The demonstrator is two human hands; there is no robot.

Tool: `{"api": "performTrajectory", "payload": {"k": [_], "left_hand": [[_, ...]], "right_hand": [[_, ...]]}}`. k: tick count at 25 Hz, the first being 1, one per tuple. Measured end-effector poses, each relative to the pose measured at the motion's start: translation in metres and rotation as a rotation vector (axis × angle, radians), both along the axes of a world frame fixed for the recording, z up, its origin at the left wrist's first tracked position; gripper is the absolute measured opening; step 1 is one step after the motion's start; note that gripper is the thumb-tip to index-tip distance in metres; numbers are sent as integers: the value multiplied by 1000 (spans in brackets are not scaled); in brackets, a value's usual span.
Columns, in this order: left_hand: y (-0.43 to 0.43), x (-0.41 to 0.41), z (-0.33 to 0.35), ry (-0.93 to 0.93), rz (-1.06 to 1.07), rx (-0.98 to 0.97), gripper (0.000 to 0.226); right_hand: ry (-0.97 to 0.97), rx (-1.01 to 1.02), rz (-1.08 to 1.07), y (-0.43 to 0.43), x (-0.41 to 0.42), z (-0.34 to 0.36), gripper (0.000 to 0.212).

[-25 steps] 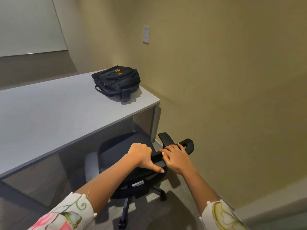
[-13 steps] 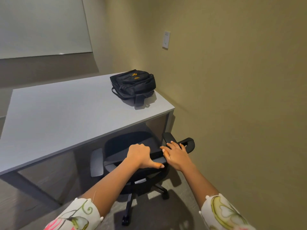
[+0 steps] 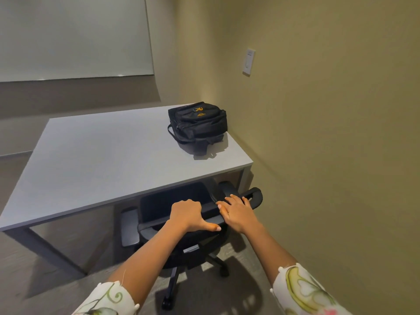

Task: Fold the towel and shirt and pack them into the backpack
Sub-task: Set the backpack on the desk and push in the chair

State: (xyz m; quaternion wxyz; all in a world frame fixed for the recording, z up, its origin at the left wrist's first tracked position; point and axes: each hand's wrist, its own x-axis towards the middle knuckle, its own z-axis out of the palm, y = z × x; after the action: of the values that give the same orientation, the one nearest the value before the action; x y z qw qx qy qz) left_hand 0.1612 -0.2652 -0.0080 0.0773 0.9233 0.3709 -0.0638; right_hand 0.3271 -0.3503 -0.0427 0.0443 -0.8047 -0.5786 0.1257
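A black backpack [image 3: 198, 123] with orange logos lies closed on the far right corner of the grey table [image 3: 102, 160]. No towel or shirt is in view. Both hands are on the top edge of a black office chair [image 3: 181, 223] that stands partly under the table. My left hand [image 3: 189, 214] grips the backrest's top rim, fingers curled over it and thumb along its near side. My right hand [image 3: 236, 212] lies on the rim beside it with straighter fingers over the edge.
A beige wall [image 3: 329, 155] runs close along the table's right side, with a white switch plate [image 3: 248, 62]. A whiteboard [image 3: 72, 35] hangs on the far wall. The chair's wheeled base [image 3: 168, 296] stands on grey carpet in front of me.
The view has swung left and back, so more of the table and the far wall shows. The chair sits a little further under the table. Both hands stay on its backrest.
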Motion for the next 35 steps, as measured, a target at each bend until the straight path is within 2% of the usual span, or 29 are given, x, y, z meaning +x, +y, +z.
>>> {"api": "performTrajectory", "payload": {"k": [2, 8, 16, 19, 24, 33, 35], "left_hand": [[9, 9, -2, -31, 22, 9, 100], [26, 19, -4, -75, 94, -28, 112], [75, 27, -3, -4, 83, -23, 106], [101, 31, 0, 57, 65, -17, 92], [140, 34, 5, 96, 56, -38, 80], [201, -10, 2, 94, 48, -53, 86], [207, -19, -3, 56, 62, -39, 91]], "right_hand": [[-7, 6, 23, 12, 9, -1, 47], [8, 13, 56, 40, 24, -4, 47], [19, 8, 67, 88, 30, 0, 45], [5, 6, 70, 107, 31, 2, 45], [-12, 16, 65, 143, 30, 7, 45], [-105, 78, 33, 187, -23, 1, 52], [-105, 82, 25, 196, -30, -1, 60]]}}
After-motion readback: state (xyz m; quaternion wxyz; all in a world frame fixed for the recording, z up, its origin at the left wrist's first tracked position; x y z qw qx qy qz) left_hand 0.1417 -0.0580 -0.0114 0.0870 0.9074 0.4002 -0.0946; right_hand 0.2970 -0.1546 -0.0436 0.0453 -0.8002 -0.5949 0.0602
